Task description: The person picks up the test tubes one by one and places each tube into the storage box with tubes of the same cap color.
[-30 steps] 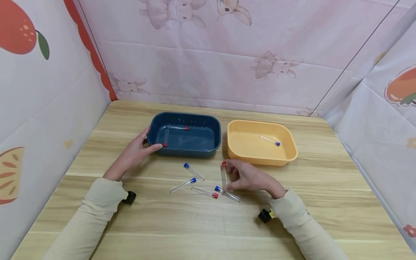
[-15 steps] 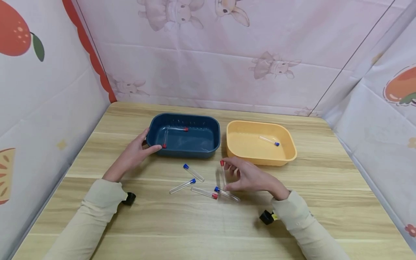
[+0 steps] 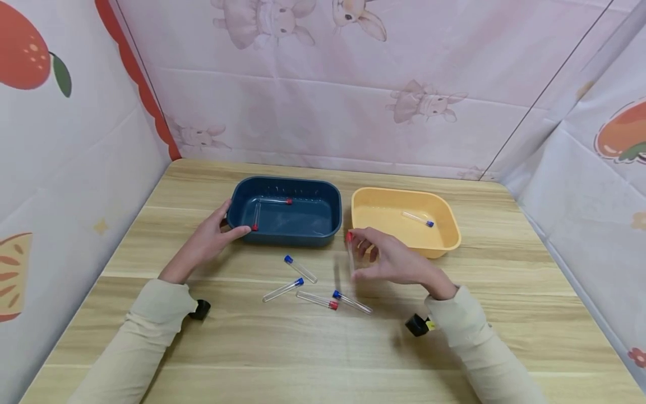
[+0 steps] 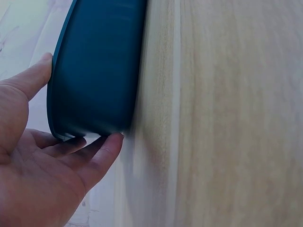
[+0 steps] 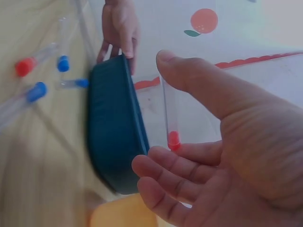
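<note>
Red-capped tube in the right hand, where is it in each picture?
Head: red-capped tube, below and right of center, in the right hand.
Left wrist: not in it.
Right wrist: red-capped tube, just right of center.
Shared landmark: dark blue bin, in all three.

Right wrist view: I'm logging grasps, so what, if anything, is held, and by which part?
The right grip holds a slim transparent tube with a red cap by both ends: thumb at the uncapped end, a finger at the cap.
</note>
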### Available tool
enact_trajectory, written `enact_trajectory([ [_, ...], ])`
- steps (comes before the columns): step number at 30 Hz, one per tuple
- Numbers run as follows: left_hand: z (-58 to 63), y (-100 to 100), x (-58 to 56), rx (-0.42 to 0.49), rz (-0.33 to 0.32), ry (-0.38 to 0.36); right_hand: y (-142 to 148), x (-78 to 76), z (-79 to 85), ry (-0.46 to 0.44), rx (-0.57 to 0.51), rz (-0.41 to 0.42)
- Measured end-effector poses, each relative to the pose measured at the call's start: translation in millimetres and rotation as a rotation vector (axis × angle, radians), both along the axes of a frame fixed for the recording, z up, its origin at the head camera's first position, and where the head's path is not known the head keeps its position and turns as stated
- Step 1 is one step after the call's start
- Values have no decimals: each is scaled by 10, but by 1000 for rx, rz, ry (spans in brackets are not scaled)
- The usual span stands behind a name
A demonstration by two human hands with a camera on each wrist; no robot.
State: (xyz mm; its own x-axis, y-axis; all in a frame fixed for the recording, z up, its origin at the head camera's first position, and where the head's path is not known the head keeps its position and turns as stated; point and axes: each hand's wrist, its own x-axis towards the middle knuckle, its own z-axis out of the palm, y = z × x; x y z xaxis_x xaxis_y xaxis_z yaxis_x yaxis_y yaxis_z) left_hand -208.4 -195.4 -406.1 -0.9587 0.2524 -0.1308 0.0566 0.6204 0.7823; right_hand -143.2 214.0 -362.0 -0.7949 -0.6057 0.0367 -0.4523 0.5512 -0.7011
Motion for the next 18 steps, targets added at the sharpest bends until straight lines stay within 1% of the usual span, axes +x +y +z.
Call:
enact_trajectory([
  [4,1,-3,-4,1,-1,-2,23,-56,77,9,2,-16],
  [11,9,-13,3,4,-1,-4,41,-148,209,58,14,-22],
  [18,28,-13,29,13,4,-9,10,-262,305,36,5,-46],
])
